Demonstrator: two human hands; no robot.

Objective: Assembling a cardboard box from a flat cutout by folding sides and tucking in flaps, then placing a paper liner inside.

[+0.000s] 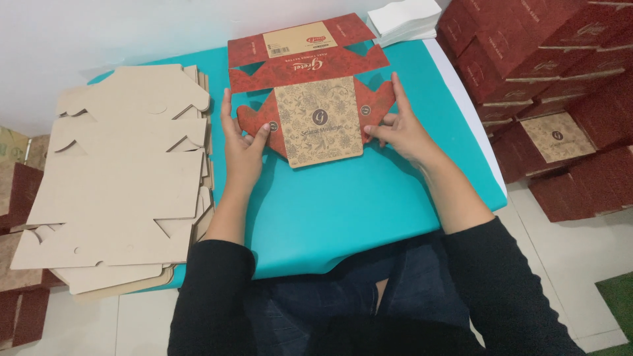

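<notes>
A flat red and tan cardboard box blank (318, 118) lies printed side up on the teal table (343, 211), its tan patterned panel toward me. My left hand (242, 142) presses on the blank's left red side flap, thumb on the flap's edge. My right hand (397, 125) grips the right red side flap, fingers over its top and thumb by the tan panel. Both flaps look slightly lifted.
A tall stack of plain brown flat blanks (125, 178) fills the table's left side. Folded red boxes (554, 79) are piled at the right on the floor. White sheets (403, 20) lie at the table's far edge. More boxes (16, 198) stand at the far left.
</notes>
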